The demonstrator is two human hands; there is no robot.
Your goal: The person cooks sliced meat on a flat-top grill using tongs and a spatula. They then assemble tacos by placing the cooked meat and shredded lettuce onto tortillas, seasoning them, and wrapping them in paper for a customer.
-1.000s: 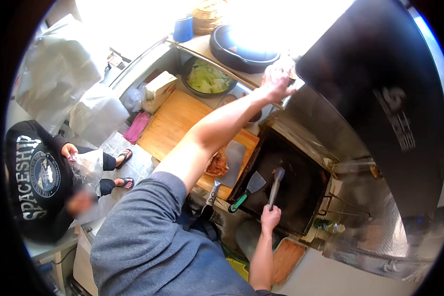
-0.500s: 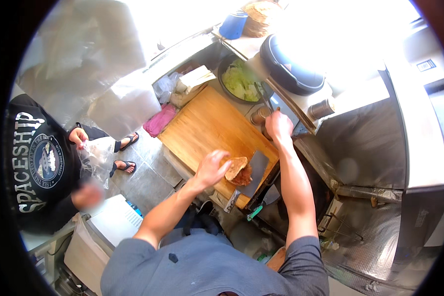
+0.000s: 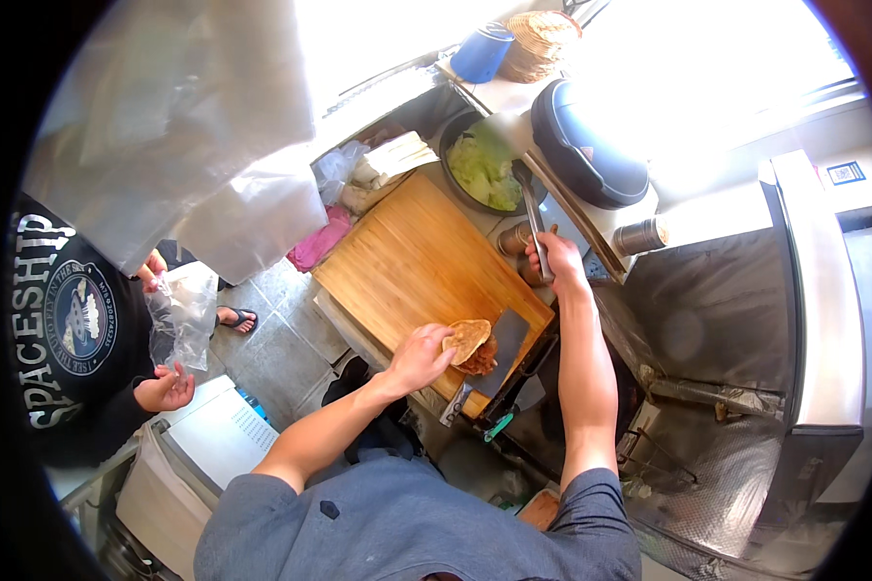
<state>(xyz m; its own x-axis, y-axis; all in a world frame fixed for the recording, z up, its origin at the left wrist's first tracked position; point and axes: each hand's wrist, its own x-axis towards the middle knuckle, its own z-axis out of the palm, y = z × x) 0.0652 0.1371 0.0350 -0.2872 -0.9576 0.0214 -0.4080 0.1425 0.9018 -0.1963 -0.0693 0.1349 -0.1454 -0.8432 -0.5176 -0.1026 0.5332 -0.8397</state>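
Observation:
My left hand (image 3: pixel 420 359) is closed on the edge of a round filled flatbread (image 3: pixel 468 337), folded over a reddish-brown filling. The flatbread rests at the near end of a wooden cutting board (image 3: pixel 412 254), partly over the blade of a wide cleaver (image 3: pixel 514 332). My right hand (image 3: pixel 559 261), beyond the board's right edge, grips metal tongs (image 3: pixel 534 213). Their dark far end is by the rim of a dark round pan (image 3: pixel 447 153) of chopped lettuce (image 3: pixel 482 174). Small metal tins (image 3: pixel 513 238) sit beside my right hand, partly hidden by it.
At the left, another person in a black top (image 3: pixel 68 310) handles a clear plastic bag (image 3: pixel 182 308). Clear plastic sheets (image 3: pixel 165 116) hang at upper left. Beyond the pan are a black rounded appliance (image 3: pixel 581 155) and a blue container (image 3: pixel 482 53). A pink cloth (image 3: pixel 322 240) lies left of the board.
My left hand has closed on the flatbread's edge. My right hand has turned, with the tongs now showing more plainly. The other person's lower hand has opened beside the bag.

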